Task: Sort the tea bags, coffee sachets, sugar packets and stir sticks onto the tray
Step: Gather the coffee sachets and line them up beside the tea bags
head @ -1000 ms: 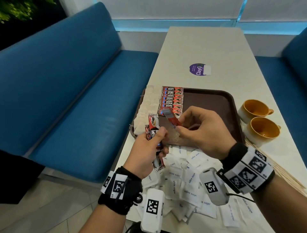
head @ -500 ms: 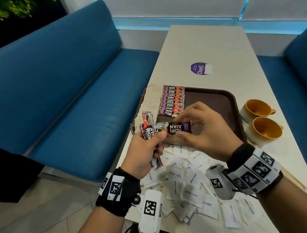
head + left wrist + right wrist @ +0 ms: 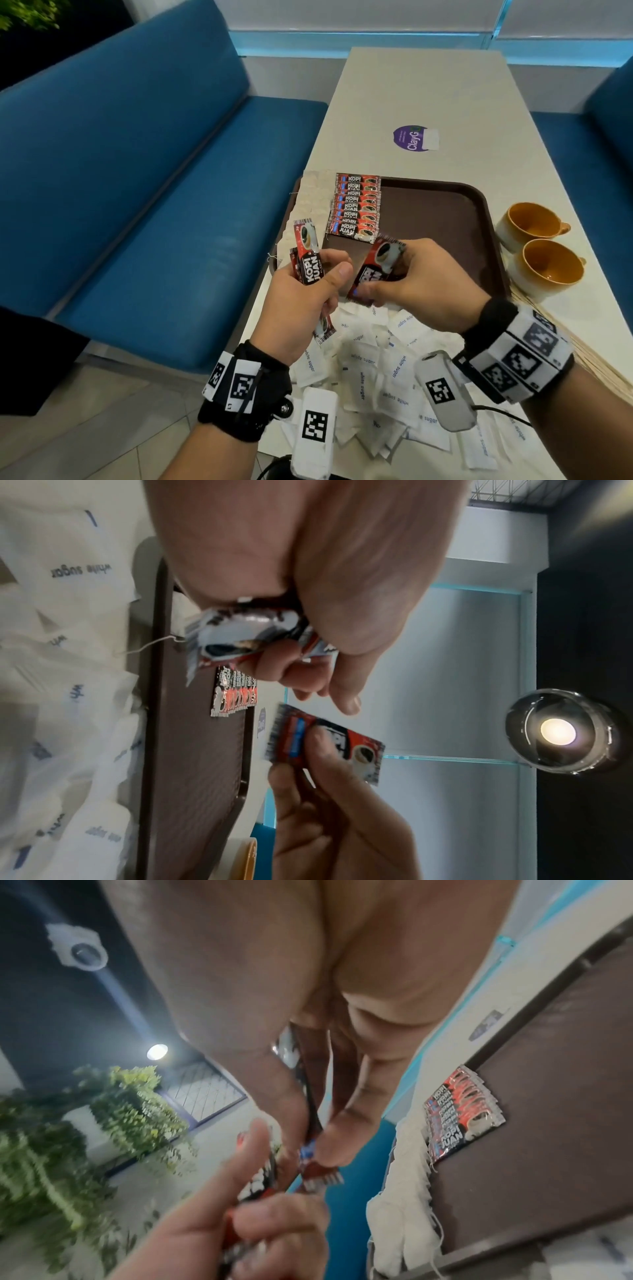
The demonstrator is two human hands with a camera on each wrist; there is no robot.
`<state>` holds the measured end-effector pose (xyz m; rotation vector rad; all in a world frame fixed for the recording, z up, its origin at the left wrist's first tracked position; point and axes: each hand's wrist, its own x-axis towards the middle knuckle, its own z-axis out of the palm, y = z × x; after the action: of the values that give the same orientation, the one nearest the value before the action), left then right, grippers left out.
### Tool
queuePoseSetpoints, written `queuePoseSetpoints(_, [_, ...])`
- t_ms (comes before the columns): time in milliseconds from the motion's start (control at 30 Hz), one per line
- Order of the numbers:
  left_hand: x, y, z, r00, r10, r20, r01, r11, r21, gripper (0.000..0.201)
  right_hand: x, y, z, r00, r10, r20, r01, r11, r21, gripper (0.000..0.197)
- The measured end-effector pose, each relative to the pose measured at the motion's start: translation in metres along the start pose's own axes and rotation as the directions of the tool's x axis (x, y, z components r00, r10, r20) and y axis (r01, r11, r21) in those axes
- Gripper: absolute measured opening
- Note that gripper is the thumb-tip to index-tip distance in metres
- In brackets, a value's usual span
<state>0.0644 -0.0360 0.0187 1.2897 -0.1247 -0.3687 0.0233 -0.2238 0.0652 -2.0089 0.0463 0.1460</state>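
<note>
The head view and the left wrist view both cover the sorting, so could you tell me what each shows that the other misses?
Only the head view shows the two orange cups, the stir sticks and the purple table sticker. Only the left wrist view shows a ceiling lamp. Both show the left hand gripping several coffee sachets, the right hand pinching one coffee sachet, the brown tray and white sugar packets.

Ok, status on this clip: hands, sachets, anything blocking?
Left hand grips a bundle of coffee sachets. Right hand pinches one coffee sachet over the tray. Nothing blocking the row of sachets.
</note>
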Motion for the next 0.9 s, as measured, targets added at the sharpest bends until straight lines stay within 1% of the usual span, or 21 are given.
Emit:
queuePoseSetpoints(67, [-0.001,-0.002,-0.003,0.999,-0.032,0.017,0.031,0.998,0.055,0.037,0.001,0.000,-0.003,0.998,0.056,-0.030,-0.047,0.970,0.236,0.011])
queuePoseSetpoints(100, [-0.001,-0.004,-0.004,0.998,-0.059,0.033,0.056,0.995,0.078,0.037,0.001,-0.001,-0.003,0.995,0.091,-0.037,-0.073,0.933,0.352,0.010])
queuePoseSetpoints(133, [-0.001,-0.006,-0.005,0.996,-0.082,0.047,0.077,0.993,0.090,0.036,0.001,-0.002,-0.003,0.992,0.116,-0.039,-0.088,0.897,0.433,0.009])
queuePoseSetpoints(167, [0.000,-0.008,-0.005,0.994,-0.096,0.053,0.091,0.991,0.096,0.034,0.001,-0.002,-0.002,0.991,0.131,-0.037,-0.097,0.872,0.479,0.008])
queuePoseSetpoints(233, [0.000,-0.009,-0.003,0.994,-0.098,0.044,0.093,0.990,0.110,0.025,0.002,-0.003,0.000,0.992,0.125,-0.032,-0.091,0.850,0.519,0.008])
queuePoseSetpoints(333, [0.003,-0.010,-0.003,0.992,-0.125,-0.010,0.126,0.985,0.118,0.010,0.005,0.002,0.002,0.991,0.121,-0.048,-0.081,0.866,0.494,0.017])
queuePoseSetpoints(367, [0.004,-0.010,-0.004,0.990,-0.137,-0.030,0.140,0.983,0.120,0.009,0.006,0.005,0.003,0.991,0.120,-0.067,-0.073,0.871,0.487,0.019])
queuePoseSetpoints(400, [0.005,-0.011,-0.007,0.988,-0.144,-0.048,0.149,0.981,0.122,0.011,0.008,0.009,0.004,0.988,0.120,-0.094,-0.060,0.872,0.487,0.018])
queuePoseSetpoints(467, [0.008,-0.012,-0.013,0.986,-0.151,-0.070,0.158,0.980,0.117,0.014,0.013,0.017,0.005,0.979,0.129,-0.160,-0.039,0.881,0.472,0.009])
queuePoseSetpoints(533, [0.010,-0.012,-0.018,0.985,-0.146,-0.094,0.156,0.982,0.102,0.015,0.020,0.024,0.002,0.970,0.132,-0.203,-0.042,0.918,0.395,0.005])
queuePoseSetpoints(600, [0.013,-0.011,-0.021,0.983,-0.146,-0.110,0.153,0.987,0.054,0.006,0.029,0.031,-0.004,0.969,0.134,-0.207,-0.069,0.953,0.296,0.006])
queuePoseSetpoints(667, [0.015,-0.013,-0.025,0.981,-0.155,-0.119,0.156,0.988,-0.003,0.003,0.041,0.037,-0.013,0.970,0.142,-0.197,-0.096,0.969,0.226,0.005])
queuePoseSetpoints(800, [0.016,-0.018,-0.032,0.964,-0.223,-0.143,0.210,0.973,-0.099,0.018,0.074,0.055,-0.022,0.940,0.234,-0.247,-0.177,0.956,0.234,0.008])
queuePoseSetpoints(900, [0.015,-0.018,-0.035,0.964,-0.234,-0.127,0.223,0.970,-0.098,0.014,0.099,0.068,-0.021,0.923,0.298,-0.244,-0.267,0.952,0.150,0.008])
